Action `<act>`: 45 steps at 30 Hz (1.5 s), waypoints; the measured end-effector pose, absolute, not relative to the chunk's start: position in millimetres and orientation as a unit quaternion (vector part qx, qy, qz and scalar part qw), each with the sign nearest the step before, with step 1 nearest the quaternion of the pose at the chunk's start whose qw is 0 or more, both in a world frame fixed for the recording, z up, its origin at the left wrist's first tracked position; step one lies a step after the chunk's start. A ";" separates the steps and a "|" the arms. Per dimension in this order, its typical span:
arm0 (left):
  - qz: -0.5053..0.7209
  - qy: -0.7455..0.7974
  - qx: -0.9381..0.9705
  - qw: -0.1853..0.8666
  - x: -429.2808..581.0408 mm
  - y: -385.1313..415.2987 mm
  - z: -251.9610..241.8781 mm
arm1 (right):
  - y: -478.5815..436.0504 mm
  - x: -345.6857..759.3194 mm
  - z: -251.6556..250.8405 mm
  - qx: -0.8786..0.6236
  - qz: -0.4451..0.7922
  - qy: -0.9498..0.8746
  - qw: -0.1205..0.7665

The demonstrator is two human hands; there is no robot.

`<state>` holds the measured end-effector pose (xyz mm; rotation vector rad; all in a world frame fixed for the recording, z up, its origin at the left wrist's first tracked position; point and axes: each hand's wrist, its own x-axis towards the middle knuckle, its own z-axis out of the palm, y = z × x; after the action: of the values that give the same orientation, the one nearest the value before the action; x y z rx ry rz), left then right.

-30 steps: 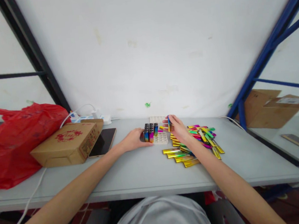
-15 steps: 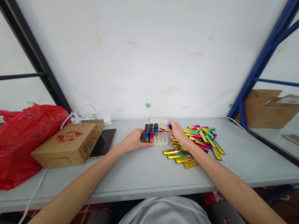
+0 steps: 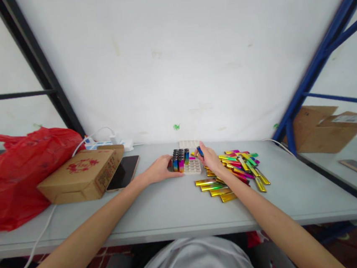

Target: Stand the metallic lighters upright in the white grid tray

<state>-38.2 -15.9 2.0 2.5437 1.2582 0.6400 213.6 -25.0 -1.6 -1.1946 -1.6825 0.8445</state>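
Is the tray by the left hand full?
No, bare slots show on the right side of the tray, beside the upright black-topped pieces.

A pale grey garment (image 3: 194, 262) (softly creased) is worn; the forearms (image 3: 106, 223) are bare.

I can't make out a single word from here: the red print (image 3: 82, 165) on the brown box (image 3: 68, 191) blurs, the white label (image 3: 352, 118) on the carton (image 3: 311, 136) is too small, the wall's (image 3: 172, 67) green scribble (image 3: 177, 127) illegible.
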 end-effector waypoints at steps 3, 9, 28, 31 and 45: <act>0.223 0.427 0.868 0.119 -38.4 -15.7 2.1 | -27.9 212.4 0.8 -0.477 0.257 -0.710 0.451; 0.225 0.423 0.868 0.129 -39.0 -14.3 0.9 | -27.3 214.0 -0.4 -0.459 0.048 -0.785 0.413; 0.216 0.421 0.870 0.139 -39.4 -14.2 1.3 | -37.2 204.5 13.0 -0.456 0.051 -0.844 0.278; 0.217 0.420 0.871 0.136 -39.7 -14.7 1.7 | -37.4 205.8 14.3 -0.466 0.039 -0.846 0.255; 0.214 0.412 0.873 0.152 -40.1 -14.4 1.7 | -34.7 212.4 13.2 -0.429 0.131 -0.848 0.284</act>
<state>-40.1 -14.4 1.7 2.5039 1.1810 0.6129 212.4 -34.7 13.2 -1.1472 -2.2682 0.3495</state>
